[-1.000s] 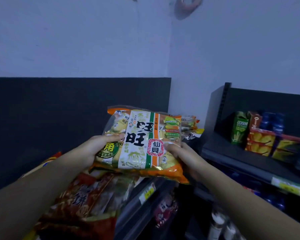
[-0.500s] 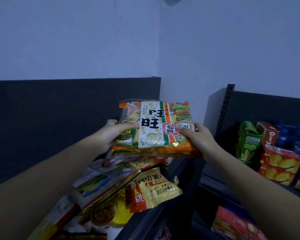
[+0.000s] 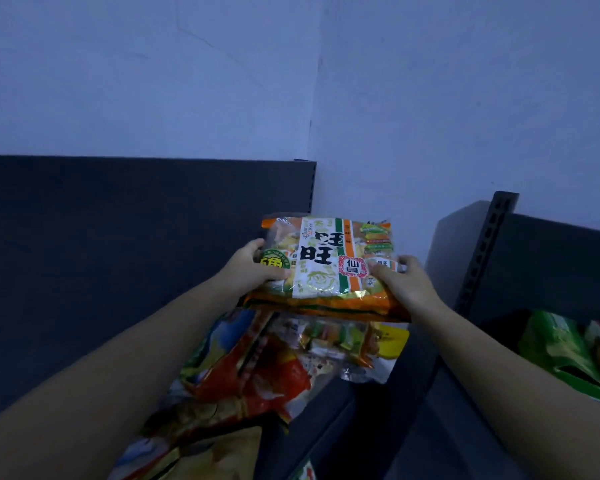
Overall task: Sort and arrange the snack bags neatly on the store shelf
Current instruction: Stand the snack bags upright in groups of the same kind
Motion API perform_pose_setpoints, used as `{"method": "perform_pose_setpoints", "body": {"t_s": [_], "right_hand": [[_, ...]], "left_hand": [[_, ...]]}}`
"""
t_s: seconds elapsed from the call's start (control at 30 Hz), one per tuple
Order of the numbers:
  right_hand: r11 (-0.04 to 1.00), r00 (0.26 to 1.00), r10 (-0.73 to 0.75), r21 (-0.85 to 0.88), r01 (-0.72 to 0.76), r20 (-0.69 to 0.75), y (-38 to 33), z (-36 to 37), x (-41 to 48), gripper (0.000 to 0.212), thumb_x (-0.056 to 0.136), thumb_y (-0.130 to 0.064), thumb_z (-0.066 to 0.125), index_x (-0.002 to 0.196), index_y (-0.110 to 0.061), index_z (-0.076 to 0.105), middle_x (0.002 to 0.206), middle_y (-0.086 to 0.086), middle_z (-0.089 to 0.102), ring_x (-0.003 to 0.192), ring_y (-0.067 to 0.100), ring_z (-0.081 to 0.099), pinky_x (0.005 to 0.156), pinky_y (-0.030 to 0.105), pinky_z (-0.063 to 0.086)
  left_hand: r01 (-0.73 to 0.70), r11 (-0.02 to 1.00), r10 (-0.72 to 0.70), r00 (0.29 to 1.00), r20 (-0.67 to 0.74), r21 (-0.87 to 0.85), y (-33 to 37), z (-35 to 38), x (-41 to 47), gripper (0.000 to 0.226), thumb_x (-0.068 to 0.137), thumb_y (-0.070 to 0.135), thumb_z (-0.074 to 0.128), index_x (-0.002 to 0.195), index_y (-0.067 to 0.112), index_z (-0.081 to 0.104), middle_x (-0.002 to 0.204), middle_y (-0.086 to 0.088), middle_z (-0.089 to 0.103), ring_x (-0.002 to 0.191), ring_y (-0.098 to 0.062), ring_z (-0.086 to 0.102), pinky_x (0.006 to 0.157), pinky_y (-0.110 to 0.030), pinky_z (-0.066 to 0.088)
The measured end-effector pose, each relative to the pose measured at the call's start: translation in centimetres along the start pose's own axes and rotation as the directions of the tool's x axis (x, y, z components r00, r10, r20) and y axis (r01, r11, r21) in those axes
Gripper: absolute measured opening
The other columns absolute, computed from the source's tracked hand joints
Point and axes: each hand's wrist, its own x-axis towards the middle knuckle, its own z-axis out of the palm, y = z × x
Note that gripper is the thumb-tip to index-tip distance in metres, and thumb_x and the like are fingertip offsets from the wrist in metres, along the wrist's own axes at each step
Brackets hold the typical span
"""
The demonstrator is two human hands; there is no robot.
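Up over the far corner of the shelf [image 3: 329, 427], an orange-and-white rice cracker bag [image 3: 326, 265] is being held flat, label up, just above the heap. It's gripped at both short sides. The left hand [image 3: 257, 268] is curled round the left edge with the thumb laid on the front, and the right hand [image 3: 407, 282] is wrapped over the right edge the same way.

For this step the bag is probably best kept level and set down square to the back panel [image 3: 136, 237], without being squeezed so the crackers aren't crushed. Room should likely be made first, since the pile of snack bags [image 3: 257, 372] underneath is lying crooked and overlapped.

Contents-wise, that shelf is stuffed with mixed red, yellow and clear packs, nothing lined up. On the neighbouring shelf unit [image 3: 551, 258] to the right, a green pack [image 3: 561, 351] can be made out, with something reddish beside it that's cut off by the frame edge.
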Motion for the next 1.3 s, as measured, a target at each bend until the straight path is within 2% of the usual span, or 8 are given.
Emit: {"method": "perform_pose_setpoints", "body": {"t_s": [0.2,0.5,0.6,0.7,0.8,0.9,1.07,1.3], "right_hand": [[0.992,0.989,0.126,-0.017,-0.125,0.075,3.9,2.2,4.3,0.048,0.087,-0.031,0.064,0.121,-0.009,0.038,0.101,0.009,0.058,0.076,0.02,0.061,0.068,0.031,0.05],[0.935,0.965,0.252,-0.277,-0.221,0.079,6.3,3.7,6.1,0.073,0.075,-0.069,0.049,0.126,-0.017,0.049,0.127,0.011,0.056,0.115,0.034,0.053,0.102,0.046,0.041],[0.932,0.939,0.339,-0.159,-0.327,0.059,5.5,3.1,5.5,0.083,0.073,-0.07,0.05,0.135,-0.015,0.042,0.133,0.014,0.051,0.112,0.033,0.053,0.094,0.044,0.046],[0.859,0.849,0.504,0.008,-0.511,0.159,5.8,1.7,4.7,0.069,0.083,-0.056,0.057,0.131,-0.009,0.041,0.121,0.017,0.054,0.092,0.031,0.053,0.074,0.039,0.045],[0.784,0.765,0.586,0.051,-0.619,0.267,6.2,0.9,3.9,0.059,0.078,-0.06,0.059,0.104,-0.008,0.053,0.096,0.019,0.059,0.084,0.035,0.058,0.082,0.05,0.048],[0.746,0.731,0.601,0.1,-0.658,0.324,6.8,1.5,3.8,0.066,0.075,-0.059,0.062,0.115,-0.008,0.05,0.106,0.021,0.06,0.093,0.039,0.058,0.085,0.05,0.045],[0.723,0.793,0.489,0.34,-0.602,0.364,4.8,2.8,4.6,0.028,0.085,-0.038,0.056,0.094,-0.012,0.054,0.09,0.013,0.057,0.078,0.028,0.055,0.062,0.033,0.044],[0.754,0.877,0.197,0.505,-0.421,0.437,1.1,4.2,7.1,0.025,0.093,-0.038,0.044,0.096,-0.016,0.057,0.082,0.006,0.054,0.067,0.021,0.055,0.049,0.026,0.049]], "left_hand": [[0.13,0.99,-0.131,0.991,0.021,0.062,-2.7,1.9,4.1,0.065,0.084,0.007,0.069,0.14,0.01,0.035,0.09,0.01,0.05,0.077,-0.006,0.052,0.063,-0.02,0.045],[0.127,0.939,-0.168,0.98,0.106,0.32,-5.1,1.4,6.2,0.065,0.092,0.036,0.058,0.145,0.015,0.027,0.125,0.001,0.045,0.101,-0.013,0.052,0.086,-0.026,0.044],[-0.075,0.705,0.091,0.996,0.015,0.705,-5.5,1.3,6.2,0.077,0.086,0.052,0.058,0.146,0.016,0.026,0.147,-0.006,0.033,0.131,-0.025,0.035,0.106,-0.036,0.034],[-0.417,0.47,0.375,0.892,0.251,0.778,-4.9,3.1,4.3,0.088,0.079,0.065,0.052,0.149,0.022,0.02,0.155,0.0,0.019,0.142,-0.019,0.015,0.115,-0.035,0.016],[-0.535,0.252,0.297,0.836,0.461,0.807,-5.3,5.5,2.9,0.097,0.079,0.063,0.057,0.151,0.022,0.006,0.158,0.0,0.002,0.145,-0.019,-0.002,0.116,-0.036,-0.004],[-0.574,0.118,0.266,0.804,0.531,0.81,-6.6,7.7,2.3,0.11,0.076,0.066,0.058,0.15,0.018,-0.007,0.158,-0.005,-0.005,0.145,-0.023,-0.009,0.118,-0.043,-0.007],[-0.521,0.053,0.349,0.809,0.473,0.852,-7.0,8.9,2.9,0.121,0.073,0.069,0.059,0.148,0.015,-0.019,0.156,-0.007,-0.015,0.143,-0.027,-0.018,0.117,-0.049,-0.009],[-0.368,0.296,0.56,0.814,0.152,0.881,-6.2,8.7,6.6,0.104,0.077,0.06,0.059,0.147,0.017,-0.004,0.156,-0.015,0.01,0.145,-0.033,0.01,0.117,-0.047,0.005]]}}
